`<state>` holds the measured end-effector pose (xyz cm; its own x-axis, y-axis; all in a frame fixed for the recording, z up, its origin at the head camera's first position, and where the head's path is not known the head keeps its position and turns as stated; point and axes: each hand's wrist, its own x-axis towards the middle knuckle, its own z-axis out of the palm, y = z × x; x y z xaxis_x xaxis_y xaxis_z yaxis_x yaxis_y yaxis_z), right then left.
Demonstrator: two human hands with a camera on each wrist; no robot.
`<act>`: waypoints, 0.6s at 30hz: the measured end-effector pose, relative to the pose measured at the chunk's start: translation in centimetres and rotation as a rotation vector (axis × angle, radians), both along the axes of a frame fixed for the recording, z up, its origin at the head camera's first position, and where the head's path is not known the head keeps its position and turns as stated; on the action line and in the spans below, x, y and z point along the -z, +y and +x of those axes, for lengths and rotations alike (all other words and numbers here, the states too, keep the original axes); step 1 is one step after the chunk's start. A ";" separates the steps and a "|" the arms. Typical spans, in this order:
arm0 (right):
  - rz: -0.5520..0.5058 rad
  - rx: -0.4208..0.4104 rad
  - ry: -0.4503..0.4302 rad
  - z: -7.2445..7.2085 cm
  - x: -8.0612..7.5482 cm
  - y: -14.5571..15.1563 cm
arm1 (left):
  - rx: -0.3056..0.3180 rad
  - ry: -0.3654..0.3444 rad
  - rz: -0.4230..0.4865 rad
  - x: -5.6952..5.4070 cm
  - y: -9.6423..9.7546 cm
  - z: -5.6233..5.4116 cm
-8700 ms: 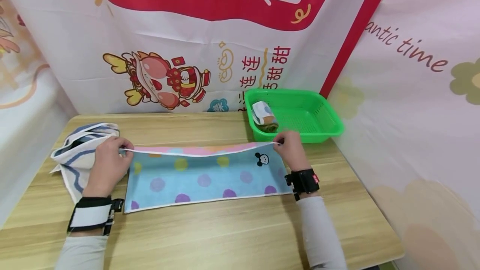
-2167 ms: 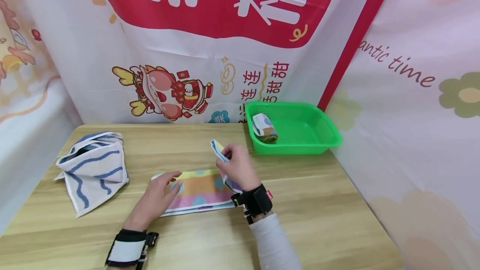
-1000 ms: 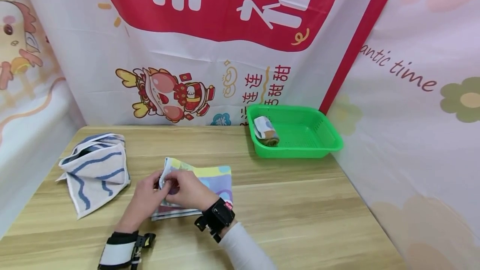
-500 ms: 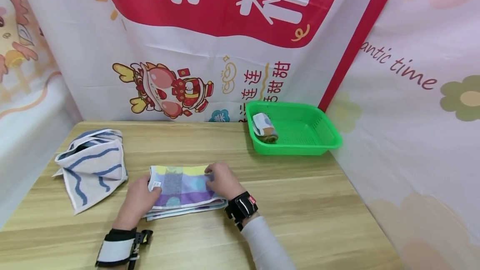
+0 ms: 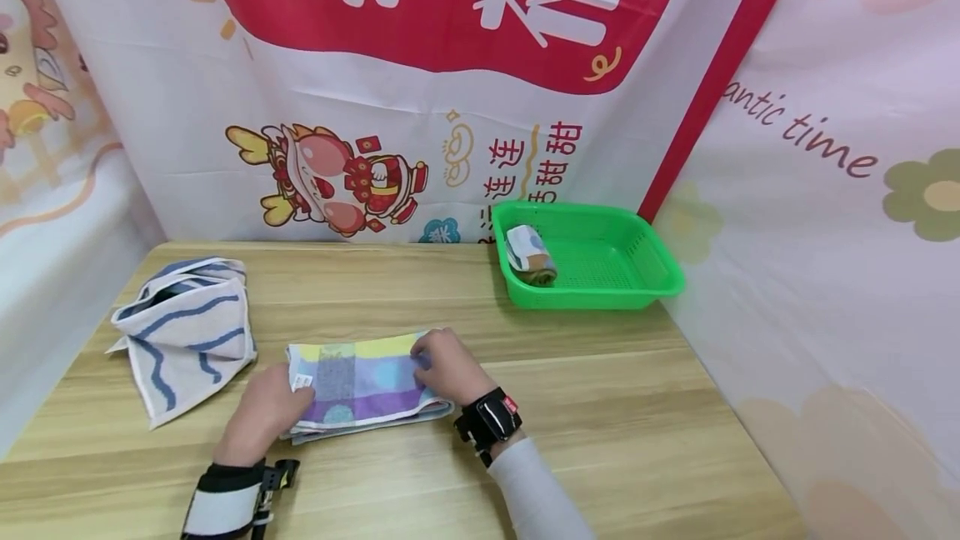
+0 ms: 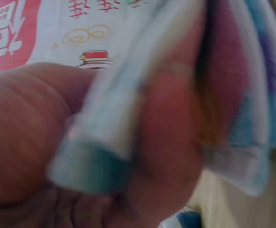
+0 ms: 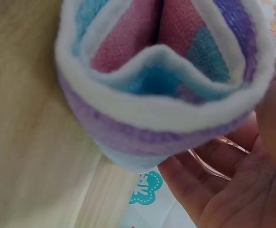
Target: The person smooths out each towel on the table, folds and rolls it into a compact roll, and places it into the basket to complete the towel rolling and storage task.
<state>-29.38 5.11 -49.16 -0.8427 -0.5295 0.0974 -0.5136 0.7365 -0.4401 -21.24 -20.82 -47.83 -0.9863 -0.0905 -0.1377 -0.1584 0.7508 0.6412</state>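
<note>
White printed fabric (image 5: 168,82) with a few soft creases backs the scene, carrying a large red shape, cartoon figures and red lettering, and a paler flower-printed sheet (image 5: 795,290) covers the right side. In front stands a light wood-grain table (image 5: 637,423) with a smooth surface and long pale streaks.

Near its middle, between the two hands, is a multicoloured terry towel folded into a flat rectangle (image 5: 367,377), with yellow, lilac, purple and grey patches, light blue dots and a white bound edge. Its layers are stacked, and the right wrist view shows them curving into soft loops with pink, blue and violet pile inside. A small white label (image 5: 302,382) lies at its left end.

At that end, the left hand (image 5: 262,411) has its grip clamped on the towel, white-edged fabric pinched between thumb and finger; the left wrist view is blurred, with further layers beside the finger. The right hand (image 5: 453,369) is at the far right corner, its grip loosely apart, fingertips touching the cloth; how firmly they press cannot be told.

To the left, a crumpled white towel with wavy blue stripes (image 5: 187,327) lies in loose folds. Towards the back right sits a green perforated plastic basket (image 5: 581,300), rectangular with rounded corners, holding a rolled white-and-brown patterned cloth (image 5: 531,257) against its left side.
</note>
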 end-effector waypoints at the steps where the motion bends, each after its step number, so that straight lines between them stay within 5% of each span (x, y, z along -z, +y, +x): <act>1: 0.000 -0.004 0.004 0.0 0.0 0.0 | 0.010 -0.010 -0.020 0.1 -0.1 0.0; 8: 0.043 -0.064 0.026 0.2 0.5 0.2 | -0.092 0.066 -0.059 0.9 -0.3 -0.1; 13: 0.091 -0.122 -0.016 0.5 0.2 1.1 | -0.137 0.240 -0.076 1.9 -0.1 -0.7; 18: 0.070 -0.071 -0.062 1.4 0.1 2.2 | -0.173 0.399 -0.177 2.1 0.3 -2.1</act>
<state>-27.96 7.32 -49.30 -0.8059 -0.5920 0.0071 -0.5392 0.7290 -0.4216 -23.37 -20.50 -49.88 -0.9274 -0.2457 0.2821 -0.0574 0.8385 0.5419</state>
